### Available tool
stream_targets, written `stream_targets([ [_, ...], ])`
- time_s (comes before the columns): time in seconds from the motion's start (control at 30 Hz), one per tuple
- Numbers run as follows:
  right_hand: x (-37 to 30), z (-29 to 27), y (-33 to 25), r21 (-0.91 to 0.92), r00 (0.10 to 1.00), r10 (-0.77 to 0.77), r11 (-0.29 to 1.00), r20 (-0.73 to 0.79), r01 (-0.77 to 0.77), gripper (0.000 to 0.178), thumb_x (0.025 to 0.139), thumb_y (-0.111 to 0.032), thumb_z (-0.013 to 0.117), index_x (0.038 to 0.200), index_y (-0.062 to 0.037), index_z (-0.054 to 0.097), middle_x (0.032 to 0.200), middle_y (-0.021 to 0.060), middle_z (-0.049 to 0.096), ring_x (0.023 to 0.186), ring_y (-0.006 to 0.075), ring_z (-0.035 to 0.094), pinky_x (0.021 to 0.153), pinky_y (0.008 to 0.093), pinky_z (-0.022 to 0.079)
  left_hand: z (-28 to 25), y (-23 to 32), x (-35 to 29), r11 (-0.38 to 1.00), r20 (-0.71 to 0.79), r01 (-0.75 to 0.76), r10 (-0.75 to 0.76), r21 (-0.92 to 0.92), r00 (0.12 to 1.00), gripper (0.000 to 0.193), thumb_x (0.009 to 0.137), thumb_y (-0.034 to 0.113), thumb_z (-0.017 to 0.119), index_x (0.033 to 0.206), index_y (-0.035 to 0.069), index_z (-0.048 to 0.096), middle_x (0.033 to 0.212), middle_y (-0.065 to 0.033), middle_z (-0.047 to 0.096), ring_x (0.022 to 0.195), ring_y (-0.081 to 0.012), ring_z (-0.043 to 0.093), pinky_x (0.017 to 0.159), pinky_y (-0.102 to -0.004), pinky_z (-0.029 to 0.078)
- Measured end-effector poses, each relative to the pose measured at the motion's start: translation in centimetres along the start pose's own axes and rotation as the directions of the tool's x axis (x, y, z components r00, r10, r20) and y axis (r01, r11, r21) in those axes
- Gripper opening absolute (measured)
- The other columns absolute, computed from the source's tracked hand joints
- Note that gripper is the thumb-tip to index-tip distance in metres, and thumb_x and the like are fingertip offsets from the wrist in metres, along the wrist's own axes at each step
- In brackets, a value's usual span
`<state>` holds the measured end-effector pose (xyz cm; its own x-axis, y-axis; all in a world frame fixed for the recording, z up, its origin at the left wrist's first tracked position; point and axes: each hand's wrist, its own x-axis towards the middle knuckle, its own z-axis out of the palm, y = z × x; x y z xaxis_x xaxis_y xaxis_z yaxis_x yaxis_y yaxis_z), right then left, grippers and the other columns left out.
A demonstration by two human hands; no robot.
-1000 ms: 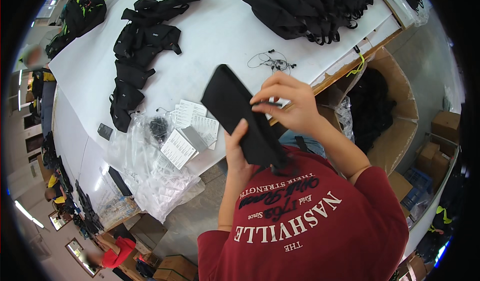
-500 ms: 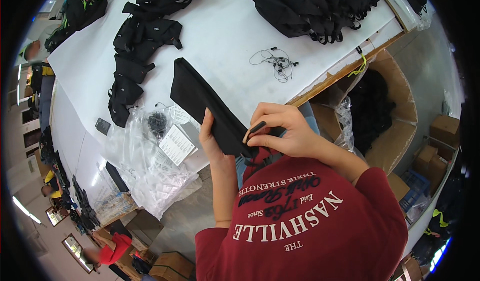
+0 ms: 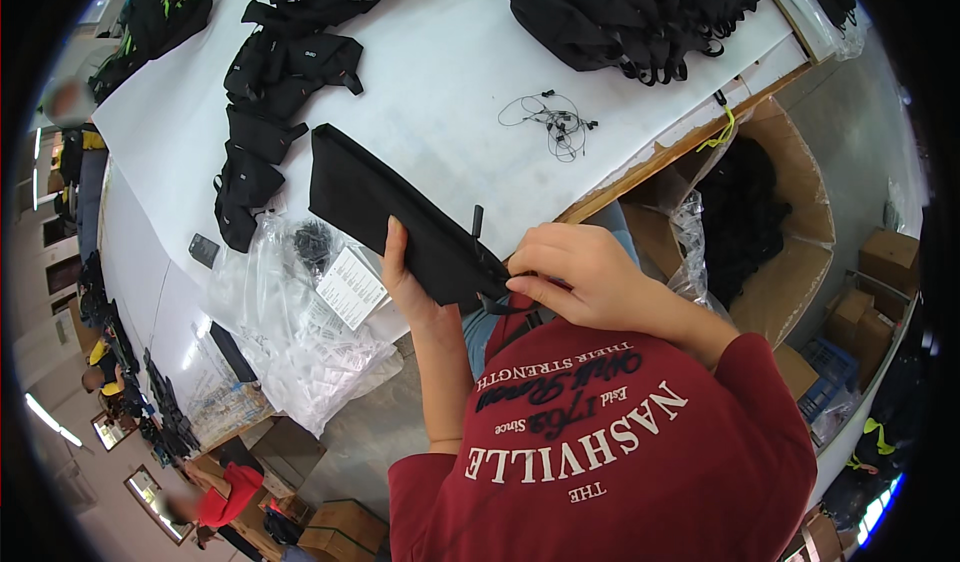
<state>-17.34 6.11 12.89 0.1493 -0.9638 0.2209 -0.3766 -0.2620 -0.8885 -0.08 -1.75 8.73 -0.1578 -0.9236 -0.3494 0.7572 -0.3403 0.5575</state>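
Observation:
A flat black fabric bag (image 3: 385,212) slants across in front of me, its far end over the table. My left hand (image 3: 412,287) grips its near part from the left, with the thumb lying on the fabric. A dark zipper pull (image 3: 478,222) stands up from the bag's right edge. At the near right corner my right hand (image 3: 575,270) is closed in a pinch against the bag; what lies between its fingertips is mostly hidden. Below that corner hangs a black strap end (image 3: 497,305), close to my red shirt.
Several black bags lie in a row (image 3: 255,142) on the white table (image 3: 430,72), with a pile (image 3: 630,17) farther right. Thin black cords (image 3: 555,122) lie between. Clear plastic and white tags (image 3: 352,287) are at left. An open carton (image 3: 800,252) stands right of the table.
The bag and my left hand have shifted left and slightly down. My right hand has let go of the zipper pull, which now stands free, and pinches at the bag's corner.

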Motion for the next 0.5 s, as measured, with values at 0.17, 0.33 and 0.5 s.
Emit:
stream_targets([
  [0.17,0.2,0.3,-0.4,-0.129,0.982,-0.169,0.979,-0.083,0.157,0.012,0.074,-0.007,0.069,0.081,-0.0041,0.059,0.078,0.0061,0.056,0.066,0.0235,0.057,0.055,0.0320,0.046,-0.3,0.6,0.1,0.996,0.234,0.025,-0.004,-0.086,0.972,0.025,0.095,0.022,0.049,0.110,0.004,0.058,0.097,-0.0143,0.065,0.087,-0.0213,0.065,0.072,-0.0308,0.056],
  [0.33,0.0,0.2,-0.4,-0.066,0.987,-0.157,0.986,-0.036,0.155,0.014,0.074,-0.009,0.070,0.082,-0.0043,0.059,0.076,0.0059,0.056,0.065,0.0223,0.057,0.055,0.0312,0.045,-0.8,0.2,0.0,1.000,0.084,0.004,-0.002,-0.019,0.996,0.025,0.096,0.024,0.049,0.108,0.003,0.055,0.090,-0.0118,0.062,0.075,-0.0199,0.061,0.063,-0.0283,0.052],
  [0.5,0.0,-1.4,0.2,-0.079,0.984,-0.135,0.986,0.114,0.144,0.014,0.072,-0.011,0.073,0.076,-0.0037,0.061,0.072,0.0054,0.054,0.062,0.0214,0.056,0.052,0.0297,0.043,0.5,0.0,0.1,0.997,-0.046,0.012,-0.016,-0.077,0.999,0.025,0.096,0.024,0.049,0.108,0.002,0.051,0.080,-0.0081,0.050,0.066,-0.0162,0.047,0.053,-0.0267,0.044],
])
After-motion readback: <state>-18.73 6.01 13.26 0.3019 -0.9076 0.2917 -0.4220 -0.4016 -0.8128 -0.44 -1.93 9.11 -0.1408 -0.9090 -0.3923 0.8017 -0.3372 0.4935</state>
